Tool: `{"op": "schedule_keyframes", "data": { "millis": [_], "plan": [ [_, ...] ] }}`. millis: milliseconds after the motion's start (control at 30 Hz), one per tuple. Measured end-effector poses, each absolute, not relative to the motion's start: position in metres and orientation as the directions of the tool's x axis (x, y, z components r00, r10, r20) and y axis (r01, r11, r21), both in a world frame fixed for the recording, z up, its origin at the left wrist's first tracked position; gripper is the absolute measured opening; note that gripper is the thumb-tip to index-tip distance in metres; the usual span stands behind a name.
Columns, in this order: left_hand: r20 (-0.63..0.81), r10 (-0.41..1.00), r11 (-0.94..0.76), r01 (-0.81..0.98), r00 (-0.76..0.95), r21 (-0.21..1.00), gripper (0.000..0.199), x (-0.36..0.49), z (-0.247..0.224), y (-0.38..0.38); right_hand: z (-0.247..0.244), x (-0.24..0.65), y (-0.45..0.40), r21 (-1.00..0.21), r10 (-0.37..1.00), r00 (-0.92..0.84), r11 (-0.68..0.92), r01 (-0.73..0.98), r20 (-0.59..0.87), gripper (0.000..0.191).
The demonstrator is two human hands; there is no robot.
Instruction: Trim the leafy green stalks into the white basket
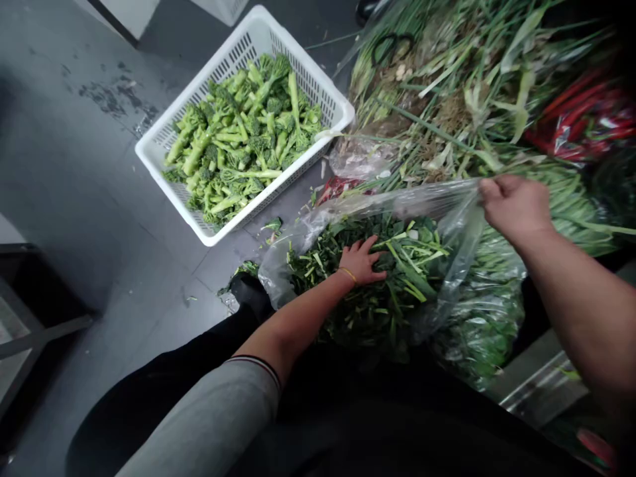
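Observation:
My left hand (361,260), with a yellow band at the wrist, lies spread on chopped leafy greens (407,278). These greens fill a clear plastic bag (397,202) resting low in front of me. My right hand (514,209) pinches the bag's upper edge and pulls the film taut. To the left stands a white slotted plastic crate (278,175) heaped with cut broccoli florets and stems (243,139). Neither hand touches the crate.
A large heap of spring onions (447,99) lies at the upper right, beside red chillies in a bag (581,119). Another bag of greens (477,324) sits lower right. Scraps dot the dark grey floor (84,199). A dark metal frame (34,324) stands at the left.

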State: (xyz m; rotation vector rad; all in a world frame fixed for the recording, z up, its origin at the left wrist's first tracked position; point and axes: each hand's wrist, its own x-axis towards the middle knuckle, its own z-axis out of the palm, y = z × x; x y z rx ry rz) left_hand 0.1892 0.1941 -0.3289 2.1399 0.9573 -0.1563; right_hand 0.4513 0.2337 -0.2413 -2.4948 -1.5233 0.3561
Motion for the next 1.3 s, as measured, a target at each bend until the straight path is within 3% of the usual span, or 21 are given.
{"op": "schedule_keyframes", "data": {
  "millis": [67, 133, 167, 233, 267, 333, 400, 467, 533, 600, 700, 800, 900, 1000, 1100, 1200, 1233, 1300],
  "plan": [
    [-0.426, 0.594, -0.331, 0.690, 0.682, 0.644, 0.059, 0.199, -0.330, 0.203, -0.225, 0.422, 0.234, -0.219, 0.934, 0.339, -0.357, 0.908, -0.116, 0.037],
    [-0.415, 0.539, -0.233, 0.603, 0.733, 0.763, 0.060, 0.196, -0.328, 0.219, -0.207, 0.370, 0.220, -0.309, 0.998, 0.049, -0.062, 0.949, -0.050, 0.051],
    [-0.383, 0.498, -0.191, 0.529, 0.778, 0.827, 0.058, 0.188, -0.327, 0.229, -0.202, 0.340, 0.206, -0.384, 0.989, -0.138, 0.106, 0.917, -0.056, 0.047],
    [-0.315, 0.493, -0.119, 0.421, 0.811, 0.899, 0.048, 0.159, -0.326, 0.252, -0.204, 0.284, 0.166, -0.495, 0.891, -0.450, 0.365, 0.789, -0.061, 0.045],
    [-0.314, 0.553, -0.098, 0.434, 0.772, 0.896, 0.043, 0.142, -0.326, 0.262, -0.211, 0.262, 0.145, -0.501, 0.853, -0.519, 0.427, 0.753, -0.053, 0.048],
    [-0.372, 0.730, -0.066, 0.602, 0.572, 0.796, 0.036, 0.109, -0.328, 0.278, -0.236, 0.234, 0.107, -0.468, 0.827, -0.557, 0.461, 0.754, -0.082, 0.061],
    [-0.407, 0.841, -0.046, 0.797, 0.356, 0.602, 0.039, 0.087, -0.334, 0.287, -0.264, 0.225, 0.085, -0.432, 0.803, -0.580, 0.479, 0.764, -0.135, 0.075],
    [-0.446, 0.867, 0.008, 0.886, 0.225, 0.463, 0.045, 0.078, -0.340, 0.293, -0.285, 0.229, 0.079, -0.415, 0.774, -0.609, 0.503, 0.758, -0.173, 0.079],
    [-0.503, 0.852, 0.108, 0.893, 0.144, 0.437, 0.031, 0.075, -0.344, 0.301, -0.295, 0.238, 0.082, -0.409, 0.759, -0.625, 0.519, 0.751, -0.184, 0.071],
    [-0.538, 0.837, 0.198, 0.864, 0.096, 0.462, 0.010, 0.069, -0.341, 0.310, -0.297, 0.248, 0.090, -0.407, 0.762, -0.624, 0.522, 0.749, -0.171, 0.059],
    [-0.526, 0.843, 0.243, 0.797, 0.108, 0.553, 0.016, 0.045, -0.323, 0.314, -0.294, 0.263, 0.100, -0.436, 0.771, -0.628, 0.531, 0.727, -0.107, 0.045],
    [-0.539, 0.817, 0.382, 0.508, 0.204, 0.772, 0.026, 0.010, -0.289, 0.311, -0.294, 0.280, 0.108, -0.480, 0.780, -0.624, 0.530, 0.699, -0.047, 0.035],
    [-0.517, 0.828, 0.474, 0.221, 0.218, 0.852, 0.035, -0.020, -0.245, 0.323, -0.301, 0.302, 0.124, -0.470, 0.777, -0.628, 0.543, 0.696, -0.031, 0.029],
    [-0.386, 0.908, 0.347, 0.222, 0.166, 0.911, 0.030, -0.033, -0.208, 0.340, -0.317, 0.322, 0.152, -0.365, 0.809, -0.585, 0.525, 0.769, -0.067, 0.027],
    [-0.310, 0.854, 0.081, 0.480, 0.418, 0.873, 0.022, -0.015, -0.206, 0.329, -0.326, 0.332, 0.178, -0.279, 0.816, -0.561, 0.512, 0.812, -0.137, 0.030],
    [-0.410, 0.524, -0.354, 0.629, 0.746, 0.692, 0.021, 0.028, -0.249, 0.301, -0.307, 0.325, 0.183, -0.251, 0.793, -0.571, 0.520, 0.816, -0.215, 0.029],
    [-0.479, 0.460, -0.482, 0.663, 0.748, 0.573, 0.031, 0.042, -0.268, 0.296, -0.293, 0.318, 0.179, -0.225, 0.804, -0.548, 0.503, 0.834, -0.232, 0.028],
    [-0.591, 0.435, -0.573, 0.715, 0.680, 0.401, 0.047, 0.061, -0.305, 0.294, -0.261, 0.293, 0.166, -0.151, 0.848, -0.471, 0.447, 0.882, -0.242, 0.032]
  ]
}}
